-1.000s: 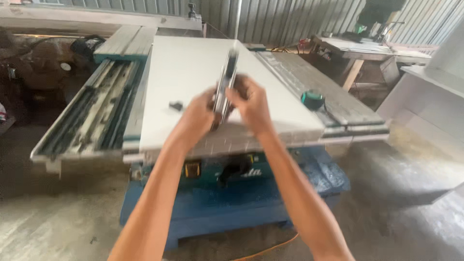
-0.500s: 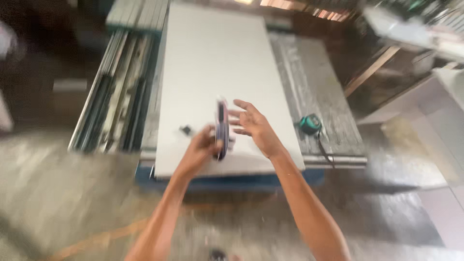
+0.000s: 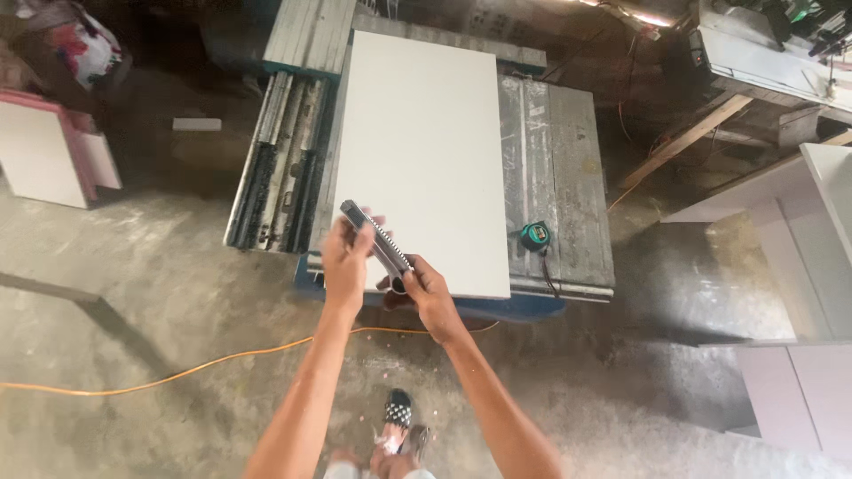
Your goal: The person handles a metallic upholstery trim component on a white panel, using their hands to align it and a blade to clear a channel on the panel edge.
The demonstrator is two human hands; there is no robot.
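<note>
Both my hands hold a narrow grey metal rail point(image 3: 380, 241), a drawer-slide-like strip, over the near edge of a white board point(image 3: 426, 151). My left hand point(image 3: 345, 259) grips its upper end. My right hand point(image 3: 424, 290) grips its lower end. The rail slants from upper left to lower right. The white board lies flat on a metal workbench point(image 3: 559, 168).
A green tape measure point(image 3: 534, 235) sits on the bench right of the board. Long metal rails point(image 3: 280, 160) lie along the bench's left side. An orange cable point(image 3: 177, 368) runs across the concrete floor. White cabinet panels point(image 3: 812, 266) stand at right, a pink-edged panel point(image 3: 49, 151) at left.
The view has pulled back and up from the bench. The rail went from standing nearly upright between my hands to slanting, with my right hand now closed on its lower end.
</note>
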